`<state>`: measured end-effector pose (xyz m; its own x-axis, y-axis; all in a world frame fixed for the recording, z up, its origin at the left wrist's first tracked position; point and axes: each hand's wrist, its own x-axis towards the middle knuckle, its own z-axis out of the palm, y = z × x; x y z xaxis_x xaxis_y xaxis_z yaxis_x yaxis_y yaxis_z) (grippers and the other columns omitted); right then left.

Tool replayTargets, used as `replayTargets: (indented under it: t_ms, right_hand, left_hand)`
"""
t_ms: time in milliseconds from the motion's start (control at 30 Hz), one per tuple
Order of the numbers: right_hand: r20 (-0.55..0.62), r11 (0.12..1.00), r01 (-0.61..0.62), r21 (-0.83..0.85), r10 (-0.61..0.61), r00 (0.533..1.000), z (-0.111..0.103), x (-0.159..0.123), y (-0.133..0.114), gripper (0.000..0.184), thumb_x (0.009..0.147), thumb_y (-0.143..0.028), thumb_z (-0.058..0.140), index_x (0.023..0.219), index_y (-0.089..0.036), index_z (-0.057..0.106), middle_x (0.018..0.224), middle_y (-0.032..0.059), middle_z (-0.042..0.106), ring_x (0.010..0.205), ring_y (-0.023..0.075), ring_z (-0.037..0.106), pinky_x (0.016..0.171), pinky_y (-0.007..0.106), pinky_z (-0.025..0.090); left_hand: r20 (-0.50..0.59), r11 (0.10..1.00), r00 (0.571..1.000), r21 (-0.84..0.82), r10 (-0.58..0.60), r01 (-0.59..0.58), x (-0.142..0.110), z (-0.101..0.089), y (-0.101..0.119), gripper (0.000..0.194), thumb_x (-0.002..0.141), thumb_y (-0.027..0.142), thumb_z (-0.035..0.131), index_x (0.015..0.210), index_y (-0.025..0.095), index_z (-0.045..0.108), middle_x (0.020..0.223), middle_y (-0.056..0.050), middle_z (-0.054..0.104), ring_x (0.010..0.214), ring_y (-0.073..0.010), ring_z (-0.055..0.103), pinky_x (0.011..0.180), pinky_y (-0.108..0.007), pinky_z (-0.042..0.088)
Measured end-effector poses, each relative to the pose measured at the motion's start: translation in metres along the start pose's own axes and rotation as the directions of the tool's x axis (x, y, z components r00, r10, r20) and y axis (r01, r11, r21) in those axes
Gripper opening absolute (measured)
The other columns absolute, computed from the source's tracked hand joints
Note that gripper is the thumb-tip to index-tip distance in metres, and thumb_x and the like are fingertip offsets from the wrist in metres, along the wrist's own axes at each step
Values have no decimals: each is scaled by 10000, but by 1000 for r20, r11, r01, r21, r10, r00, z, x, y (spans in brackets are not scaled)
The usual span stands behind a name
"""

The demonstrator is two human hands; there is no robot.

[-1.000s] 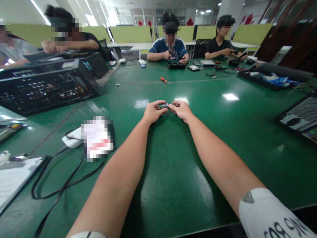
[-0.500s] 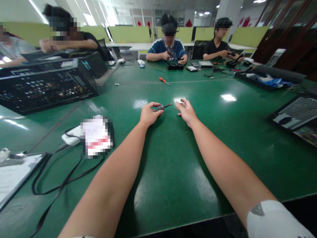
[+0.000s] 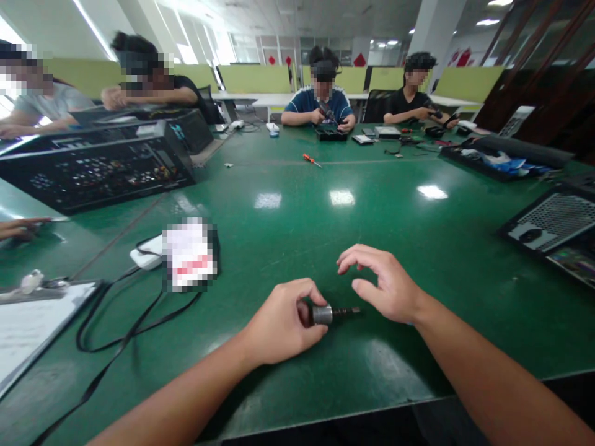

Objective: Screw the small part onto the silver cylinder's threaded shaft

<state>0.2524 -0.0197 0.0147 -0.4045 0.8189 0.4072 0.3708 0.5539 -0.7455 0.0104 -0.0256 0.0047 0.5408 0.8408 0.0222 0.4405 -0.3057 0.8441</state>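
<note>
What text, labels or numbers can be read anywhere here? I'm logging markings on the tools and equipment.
None can be read.
The tool gripped in the left hand shows no marking.
The card on the green table is blurred out.
The red wall signs are too small to read.
The computer case shows no readable label.

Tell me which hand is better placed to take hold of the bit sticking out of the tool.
Right. The left hand already grips the small driver by its handle, while the right hand hovers open just beside the protruding bit, probably an easy pinch away.
</note>
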Motion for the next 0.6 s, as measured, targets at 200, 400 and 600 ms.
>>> replayTargets:
  t_ms: [200,400,600]
  right_hand:
    - [252,988,59,-142,-21,967,12,-3,5,206,778,-202,698,982,-205,664,1053,77,719,1000,248,661,932,400,518]
    - [261,993,86,-80,-63,963,20,-3,2,140,777,-188,717,900,-205,651,1017,72,726,944,229,668,884,371,514]
    - [289,992,94,-82,-67,955,22,-5,-2,126,775,-173,718,866,-211,640,957,61,740,870,217,670,824,353,513]
  left_hand:
    - [-22,987,987,40,160,-159,3,-9,-13,176,708,175,729,852,188,628,822,-22,659,663,-150,638,590,-259,509]
    - [-17,970,971,48,240,-239,-2,-9,-13,187,729,166,733,886,200,636,849,-28,678,698,-157,651,620,-270,518]
    - [-7,960,964,85,268,-266,-3,-8,-9,185,727,179,739,872,210,627,825,-22,700,717,-170,669,668,-293,519]
